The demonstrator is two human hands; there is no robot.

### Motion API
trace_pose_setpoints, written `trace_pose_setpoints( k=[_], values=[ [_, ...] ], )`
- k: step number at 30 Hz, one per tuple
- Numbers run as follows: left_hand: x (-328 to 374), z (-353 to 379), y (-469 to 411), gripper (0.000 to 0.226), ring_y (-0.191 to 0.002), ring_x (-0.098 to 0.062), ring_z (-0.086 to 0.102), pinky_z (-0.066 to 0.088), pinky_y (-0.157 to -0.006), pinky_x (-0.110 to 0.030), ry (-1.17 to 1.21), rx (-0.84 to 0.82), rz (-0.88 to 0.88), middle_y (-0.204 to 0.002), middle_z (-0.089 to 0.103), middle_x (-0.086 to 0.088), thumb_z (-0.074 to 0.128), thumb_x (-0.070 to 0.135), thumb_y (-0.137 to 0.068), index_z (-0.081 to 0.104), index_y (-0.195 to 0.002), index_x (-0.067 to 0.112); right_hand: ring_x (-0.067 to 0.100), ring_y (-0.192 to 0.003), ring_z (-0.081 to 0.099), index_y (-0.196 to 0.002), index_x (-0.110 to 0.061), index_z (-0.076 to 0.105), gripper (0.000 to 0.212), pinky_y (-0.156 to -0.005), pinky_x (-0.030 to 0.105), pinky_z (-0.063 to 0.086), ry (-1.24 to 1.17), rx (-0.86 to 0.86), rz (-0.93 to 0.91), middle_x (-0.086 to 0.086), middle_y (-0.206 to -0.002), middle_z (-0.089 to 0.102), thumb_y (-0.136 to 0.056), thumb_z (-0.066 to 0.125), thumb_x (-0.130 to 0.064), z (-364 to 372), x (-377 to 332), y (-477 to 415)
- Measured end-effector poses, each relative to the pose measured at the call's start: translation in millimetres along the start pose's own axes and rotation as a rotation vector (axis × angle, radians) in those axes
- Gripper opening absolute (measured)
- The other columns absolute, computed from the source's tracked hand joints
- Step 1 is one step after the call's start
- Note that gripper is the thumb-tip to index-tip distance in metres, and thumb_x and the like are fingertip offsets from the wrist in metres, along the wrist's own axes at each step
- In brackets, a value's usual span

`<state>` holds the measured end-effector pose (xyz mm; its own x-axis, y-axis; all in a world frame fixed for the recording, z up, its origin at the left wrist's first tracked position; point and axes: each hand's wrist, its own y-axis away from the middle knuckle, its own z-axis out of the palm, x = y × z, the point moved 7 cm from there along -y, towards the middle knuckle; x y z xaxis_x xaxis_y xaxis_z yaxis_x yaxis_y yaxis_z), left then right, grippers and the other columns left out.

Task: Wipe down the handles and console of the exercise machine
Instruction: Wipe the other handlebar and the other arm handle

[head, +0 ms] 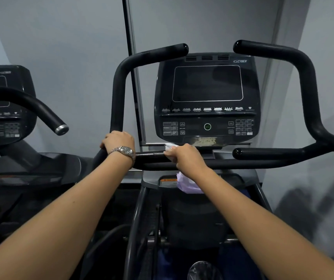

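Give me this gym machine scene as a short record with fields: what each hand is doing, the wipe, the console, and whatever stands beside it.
left hand: grips the bend of the left handle; wristwatch on the wrist
right hand: holds a white wipe against the inner grip bar, just below the console
console: screen dark, no hand on it
right handles: neither hand on them
beside: second machine at the left

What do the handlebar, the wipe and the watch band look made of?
Handlebar: matte black rubber or foam grip, probably; dull scuffed sheen. Wipe: thin pale paper or cloth; hangs crumpled below the right hand. Watch band: metal links, silvery glints.
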<state>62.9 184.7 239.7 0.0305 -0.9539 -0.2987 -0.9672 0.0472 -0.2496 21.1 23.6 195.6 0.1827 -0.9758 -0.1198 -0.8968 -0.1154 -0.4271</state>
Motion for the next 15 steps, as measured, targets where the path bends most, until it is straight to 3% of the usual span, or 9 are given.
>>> trace_pose_setpoints(
  k=[4, 10, 12, 15],
  values=[
    [3, 1, -3, 0.040, -0.109, -0.039, 0.056, 0.053, -0.085, -0.050, -0.066, -0.005, 0.019, -0.123, 0.054, -0.023, 0.057, 0.005, -0.086, 0.052, -0.125, -0.001, 0.027, -0.080, 0.058, -0.096, -0.014, 0.063, 0.034, -0.067, 0.036, 0.050, -0.001, 0.013, -0.073, -0.001, -0.082, 0.055, -0.075, 0.048, 0.008, -2, -12, 3],
    [6, 3, 0, 0.039, -0.111, -0.041, 0.053, 0.049, -0.089, -0.053, -0.106, 0.025, -0.026, -0.126, 0.050, -0.027, 0.051, 0.009, -0.091, 0.049, -0.128, -0.003, 0.026, -0.075, 0.058, -0.099, -0.027, 0.068, 0.042, -0.061, 0.032, 0.042, 0.009, 0.064, 0.043, 0.001, -0.077, 0.063, -0.078, 0.049, 0.004, -3, 32, 13],
    [7, 5, -1, 0.039, -0.111, -0.042, 0.053, 0.049, -0.089, -0.054, -0.111, 0.032, -0.039, -0.126, 0.049, -0.028, 0.049, 0.009, -0.092, 0.048, -0.129, -0.004, 0.027, -0.078, 0.058, -0.107, -0.029, 0.069, 0.043, -0.064, 0.032, 0.042, -0.011, 0.075, 0.075, 0.003, -0.084, 0.067, -0.083, 0.049, 0.001, -3, 35, 13],
    [6, 5, -3, 0.039, -0.111, -0.043, 0.053, 0.049, -0.089, -0.055, -0.107, 0.032, -0.049, -0.126, 0.049, -0.029, 0.049, 0.008, -0.092, 0.050, -0.129, -0.003, 0.030, -0.086, 0.061, -0.103, -0.022, 0.067, 0.037, -0.074, 0.037, 0.050, -0.011, 0.055, 0.040, 0.005, -0.089, 0.069, -0.082, 0.049, 0.001, 1, 8, 1]
  ],
)
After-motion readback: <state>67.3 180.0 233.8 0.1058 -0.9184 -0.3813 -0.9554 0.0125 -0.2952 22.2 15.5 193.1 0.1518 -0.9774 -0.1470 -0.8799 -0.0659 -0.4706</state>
